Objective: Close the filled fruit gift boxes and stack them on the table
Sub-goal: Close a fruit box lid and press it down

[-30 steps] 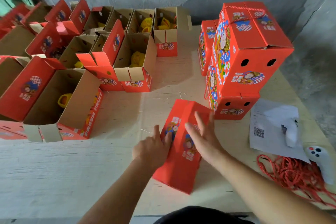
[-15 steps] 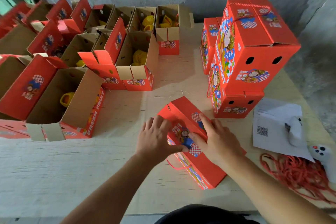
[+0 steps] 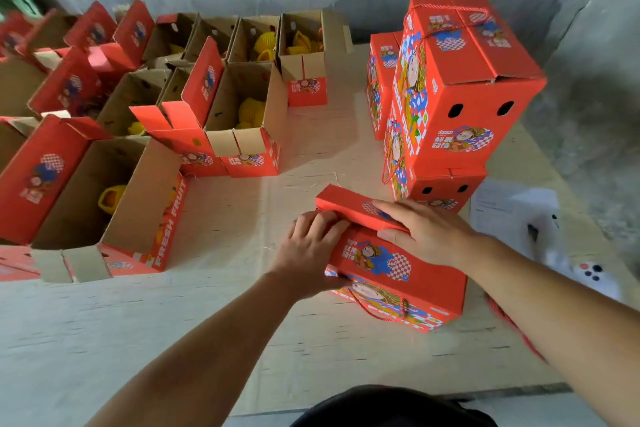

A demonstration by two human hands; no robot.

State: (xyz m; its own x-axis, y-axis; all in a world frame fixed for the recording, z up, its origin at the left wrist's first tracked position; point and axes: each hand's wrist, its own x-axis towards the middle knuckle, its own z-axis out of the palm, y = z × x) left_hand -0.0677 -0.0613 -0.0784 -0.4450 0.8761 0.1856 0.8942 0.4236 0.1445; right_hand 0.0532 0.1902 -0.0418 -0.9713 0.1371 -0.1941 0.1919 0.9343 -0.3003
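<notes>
The pale plywood table (image 3: 214, 329) carries rows of open corrugated boxes (image 3: 114, 198), brown inside, holding yellow net-wrapped fruit (image 3: 250, 111). At far right stands a stack of closed red boxes (image 3: 460, 87), glossy printed card with oval vent holes. Near the table's front edge lies my red gift box (image 3: 408, 274), rectangular, with a cord handle. My left hand (image 3: 308, 253) grips its left end, fingers curled on the card; my right hand (image 3: 426, 232) presses its lid flap, fingers spread flat.

open boxes (image 3: 145, 163) left, stacked boxes (image 3: 457, 97) right, papers (image 3: 512, 215) beside stack
</notes>
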